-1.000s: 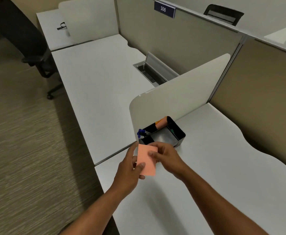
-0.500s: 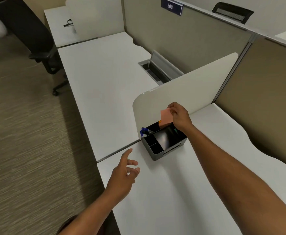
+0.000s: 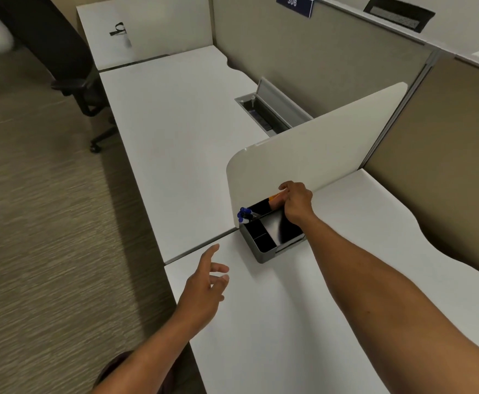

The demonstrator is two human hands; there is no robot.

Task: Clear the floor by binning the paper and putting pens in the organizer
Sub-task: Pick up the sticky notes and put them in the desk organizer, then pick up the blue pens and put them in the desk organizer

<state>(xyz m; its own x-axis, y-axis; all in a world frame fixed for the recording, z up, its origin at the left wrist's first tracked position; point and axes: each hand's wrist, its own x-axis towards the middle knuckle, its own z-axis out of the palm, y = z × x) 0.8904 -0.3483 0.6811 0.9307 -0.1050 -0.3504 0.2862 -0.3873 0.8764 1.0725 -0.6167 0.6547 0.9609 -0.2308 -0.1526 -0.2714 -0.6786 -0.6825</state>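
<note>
Hiding most of orange paper (image 3: pixel 275 201) in organizer (image 3: pixel 264 253): right hand (image 3: pixel 296 201).

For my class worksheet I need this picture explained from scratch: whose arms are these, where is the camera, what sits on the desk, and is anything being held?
There is no machine here. The two bare arms belong to a person wearing a wide-angle camera on the head, so the view looks forward and down over their own hands. On the white desk stands a dark grey desk organizer with several compartments, set against a cream divider panel. Blue-capped pens stand in its far left corner. The right hand reaches into the organizer's back compartment, fingers curled on an orange paper note that is partly hidden by the hand. The left hand hovers over the desk edge, fingers spread, holding nothing. A black office chair stands on the carpet at the upper left.
</note>
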